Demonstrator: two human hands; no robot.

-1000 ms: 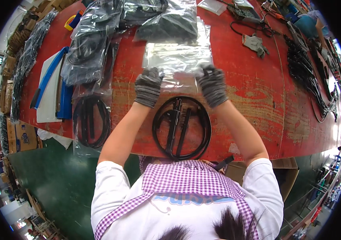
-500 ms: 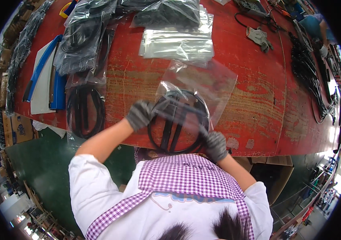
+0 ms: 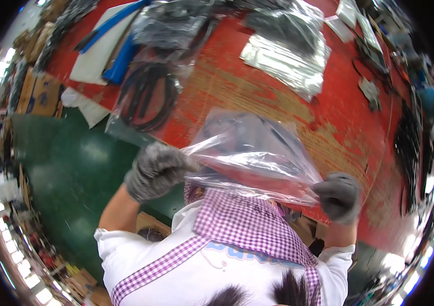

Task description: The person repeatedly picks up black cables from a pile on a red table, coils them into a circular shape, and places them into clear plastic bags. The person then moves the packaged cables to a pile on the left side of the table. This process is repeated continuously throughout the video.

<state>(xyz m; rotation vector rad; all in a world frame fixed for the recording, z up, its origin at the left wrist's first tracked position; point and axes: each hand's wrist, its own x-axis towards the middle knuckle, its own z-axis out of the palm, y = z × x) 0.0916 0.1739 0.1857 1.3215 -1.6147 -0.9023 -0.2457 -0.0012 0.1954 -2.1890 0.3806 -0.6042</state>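
A clear plastic bag is stretched between my hands over the near table edge. My left hand, in a grey glove, pinches the bag's left corner. The right corner is pinched by my right hand, gloved the same way. Dark curved shapes show faintly through the far part of the bag, blurred by glare. Beyond my left hand lies a coiled black cable in another clear bag, partly over the table's edge.
Farther off on the red table sit a stack of clear bags, filled bags and a blue-edged white board-like thing. A loose glove and black cables lie at the right. Left stands a cardboard box.
My hands have moved apart and nearer to me, spreading the bag wide. The black coil that showed plainly under my hands is now mostly blurred behind the plastic. My view has turned.
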